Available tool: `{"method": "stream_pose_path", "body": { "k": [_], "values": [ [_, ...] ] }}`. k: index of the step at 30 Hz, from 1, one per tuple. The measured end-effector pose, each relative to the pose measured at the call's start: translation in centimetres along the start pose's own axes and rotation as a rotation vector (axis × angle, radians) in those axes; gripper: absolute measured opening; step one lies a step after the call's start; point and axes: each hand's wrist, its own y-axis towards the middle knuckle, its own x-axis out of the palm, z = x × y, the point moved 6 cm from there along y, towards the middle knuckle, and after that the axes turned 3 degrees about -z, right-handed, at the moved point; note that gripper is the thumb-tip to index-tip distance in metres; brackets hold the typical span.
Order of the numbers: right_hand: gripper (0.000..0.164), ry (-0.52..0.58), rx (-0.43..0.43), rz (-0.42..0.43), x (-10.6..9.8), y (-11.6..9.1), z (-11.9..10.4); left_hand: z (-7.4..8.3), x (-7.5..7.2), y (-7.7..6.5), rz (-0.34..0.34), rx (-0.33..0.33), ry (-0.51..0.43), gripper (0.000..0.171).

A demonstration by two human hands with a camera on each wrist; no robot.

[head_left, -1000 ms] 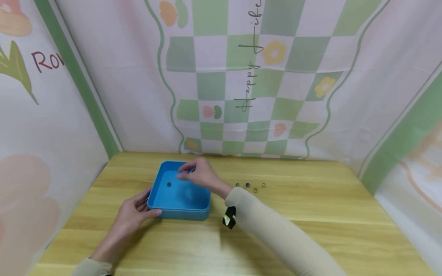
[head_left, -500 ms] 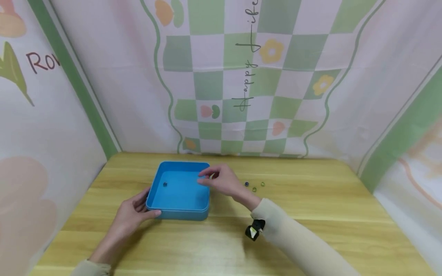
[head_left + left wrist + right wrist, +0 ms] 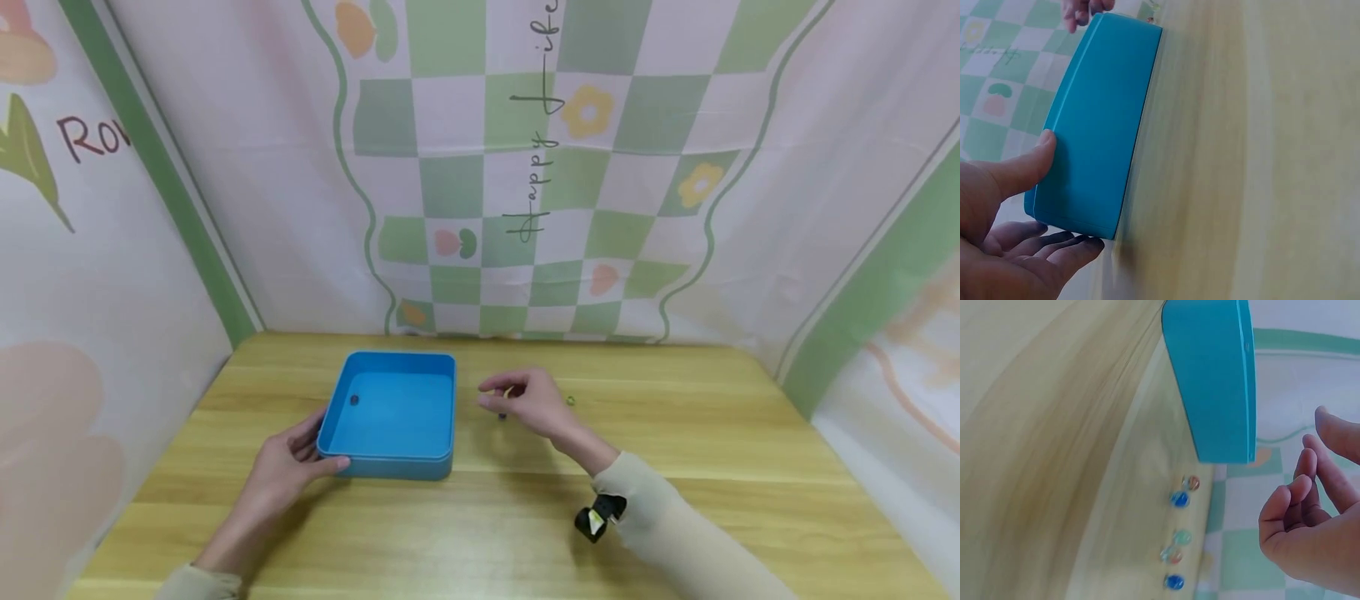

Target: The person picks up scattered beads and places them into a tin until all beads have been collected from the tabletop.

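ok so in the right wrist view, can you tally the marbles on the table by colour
blue marbles: 2
reddish marbles: 2
green marble: 1
Total in that view: 5

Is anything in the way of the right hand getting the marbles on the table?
Nothing I see. The right hand is in the air, and those marbles lie uncovered on the table, outside the box.
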Motion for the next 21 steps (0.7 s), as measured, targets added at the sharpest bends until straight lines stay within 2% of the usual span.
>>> {"method": "stream_pose_path", "body": {
  "k": [14, 21],
  "values": [
    [0.037, 0.030, 0.089, 0.082, -4.1, -1.2, 2.7, -0.1, -0.1, 0.0, 0.009, -0.011, -0.005, 0.095],
    [0.039, 0.012, 0.132, 0.106, -6.0, -1.5, 4.0, -0.1, 0.0, 0.0, 0.006, -0.008, -0.011, 0.094]
  ]
}}
